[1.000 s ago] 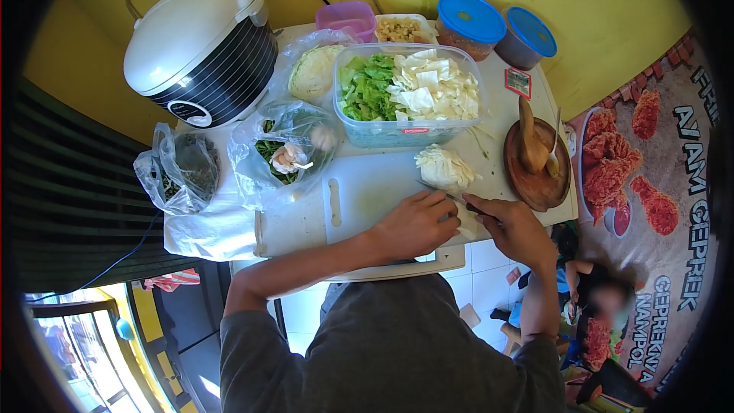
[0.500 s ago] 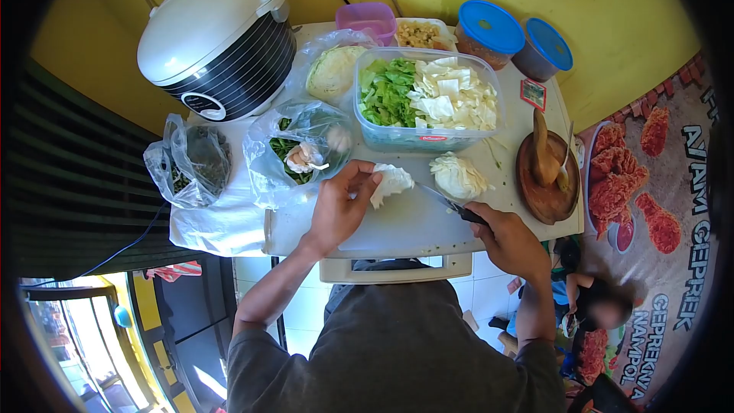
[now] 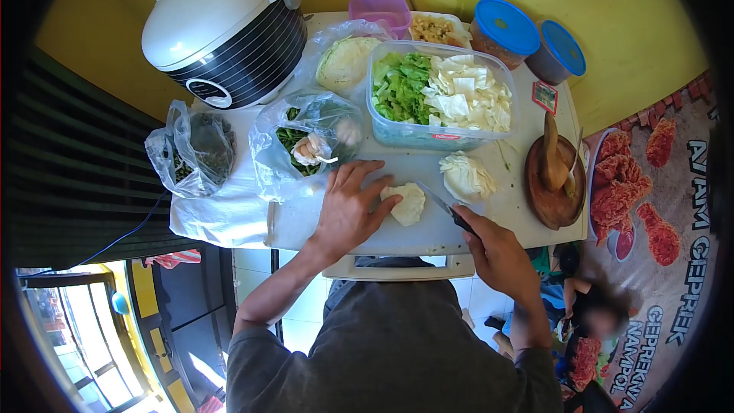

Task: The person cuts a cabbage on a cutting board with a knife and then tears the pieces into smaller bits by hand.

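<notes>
A pale cabbage piece (image 3: 407, 205) lies on the white cutting board (image 3: 367, 241). My left hand (image 3: 353, 203) is at its left side, fingers apart, the thumb by its edge. In my right hand (image 3: 497, 248) is a knife (image 3: 453, 209) with a black handle, its blade pointing up and left toward the piece. Another cut cabbage chunk (image 3: 466, 177) sits above the knife. Behind it stands a clear container (image 3: 440, 136) with chopped green leaves (image 3: 401, 88) on the left and chopped white cabbage (image 3: 466, 93) on the right.
Left are a rice cooker (image 3: 222, 30), a bag with garlic and greens (image 3: 302, 141) and another bag (image 3: 191, 149). A wrapped cabbage half (image 3: 345, 63), purple tub (image 3: 381, 11) and blue-lidded containers (image 3: 506, 27) stand behind. A mortar (image 3: 554, 203) is right; a person (image 3: 592, 306) is beyond the table.
The cabbage piece, held up between my left fingers before, now lies on the board. My left hand has spread its fingers and moved slightly right. The view has shifted a little.
</notes>
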`<state>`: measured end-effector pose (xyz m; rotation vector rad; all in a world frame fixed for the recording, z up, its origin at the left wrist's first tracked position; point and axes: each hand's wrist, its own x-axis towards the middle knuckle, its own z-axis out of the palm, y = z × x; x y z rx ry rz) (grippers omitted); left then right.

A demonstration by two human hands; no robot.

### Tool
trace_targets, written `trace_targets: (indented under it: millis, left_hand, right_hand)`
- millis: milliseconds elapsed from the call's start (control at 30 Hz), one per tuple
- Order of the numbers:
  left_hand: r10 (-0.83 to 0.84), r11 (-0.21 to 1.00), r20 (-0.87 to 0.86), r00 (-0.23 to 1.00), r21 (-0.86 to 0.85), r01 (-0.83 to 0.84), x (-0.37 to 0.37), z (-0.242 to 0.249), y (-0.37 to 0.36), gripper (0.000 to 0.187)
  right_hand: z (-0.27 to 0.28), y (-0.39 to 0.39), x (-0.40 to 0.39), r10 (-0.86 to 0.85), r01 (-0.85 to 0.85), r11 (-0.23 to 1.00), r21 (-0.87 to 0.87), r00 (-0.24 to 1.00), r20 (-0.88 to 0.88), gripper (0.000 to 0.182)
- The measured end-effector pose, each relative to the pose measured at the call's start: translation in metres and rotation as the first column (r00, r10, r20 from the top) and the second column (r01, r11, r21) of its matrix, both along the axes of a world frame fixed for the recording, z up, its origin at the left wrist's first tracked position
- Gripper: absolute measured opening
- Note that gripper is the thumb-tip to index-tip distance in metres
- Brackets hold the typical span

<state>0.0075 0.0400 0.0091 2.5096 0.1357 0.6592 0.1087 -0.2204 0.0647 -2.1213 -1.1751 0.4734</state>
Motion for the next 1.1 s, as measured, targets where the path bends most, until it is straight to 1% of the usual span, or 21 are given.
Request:
trace_targets:
  millis: [67, 133, 167, 267, 367, 467, 567, 667, 767, 867, 967, 1100]
  left_hand:
    - [-0.043, 0.996, 0.001, 0.999, 0.082, 0.043, 0.000, -0.005, 0.001, 0.030]
    - [-0.041, 0.999, -0.058, 0.997, 0.018, 0.042, 0.000, -0.004, 0.000, 0.028]
    - [-0.040, 0.999, -0.087, 0.995, -0.015, 0.039, 0.001, -0.004, -0.001, 0.027]
    - [-0.022, 0.993, -0.214, 0.977, -0.117, -0.004, 0.004, 0.000, -0.004, 0.025]
    - [0.012, 0.966, -0.307, 0.952, -0.243, -0.091, 0.009, 0.002, -0.004, 0.026]
    - [0.001, 0.985, -0.083, 0.997, -0.171, -0.015, 0.009, -0.008, -0.003, 0.026]
    - [0.044, 0.999, 0.080, 0.996, -0.002, -0.044, 0.006, -0.011, -0.003, 0.027]
    - [0.037, 0.998, 0.075, 0.997, -0.056, -0.033, -0.001, -0.012, -0.004, 0.027]
    - [0.021, 1.000, 0.086, 0.996, -0.012, -0.020, -0.002, -0.020, 0.000, 0.025]
    - [0.075, 0.996, 0.081, 0.994, -0.050, -0.071, -0.001, -0.019, -0.004, 0.022]
    - [0.079, 0.996, 0.090, 0.993, -0.054, -0.074, -0.001, -0.021, -0.005, 0.021]
    - [0.090, 0.994, 0.086, 0.992, -0.065, -0.085, 0.001, -0.021, -0.006, 0.021]
  right_hand:
    - [-0.004, 0.001, -0.006, 0.009, -0.009, 1.000, -0.020, 1.000, 0.007, 0.053]
    - [-0.007, 0.002, -0.013, -0.003, 0.003, 0.999, -0.052, 1.000, -0.006, 0.054]
    - [-0.011, 0.003, -0.015, 0.013, -0.013, 1.000, -0.025, 1.000, -0.001, 0.056]
    - [-0.010, 0.006, -0.023, -0.048, 0.038, 0.992, -0.121, 0.996, -0.074, 0.055]
    - [-0.015, 0.007, -0.024, -0.030, 0.025, 0.992, -0.124, 0.999, -0.035, 0.054]
    - [-0.016, 0.008, -0.025, -0.045, 0.044, 0.984, -0.175, 0.999, -0.001, 0.054]
    - [-0.015, 0.008, -0.026, -0.037, 0.044, 0.983, -0.178, 0.998, 0.041, 0.054]
    - [-0.017, 0.009, -0.028, -0.036, 0.051, 0.976, -0.209, 0.996, 0.079, 0.055]
    - [-0.025, 0.012, -0.031, -0.039, 0.047, 0.993, -0.105, 0.996, 0.076, 0.071]
    - [-0.027, 0.020, -0.035, -0.049, 0.057, 0.993, -0.102, 0.996, 0.079, 0.076]
    - [-0.032, 0.024, -0.034, -0.003, 0.025, 0.986, -0.166, 0.991, 0.135, 0.079]
    - [-0.031, 0.025, -0.032, 0.002, 0.026, 0.980, -0.199, 0.991, 0.137, 0.080]
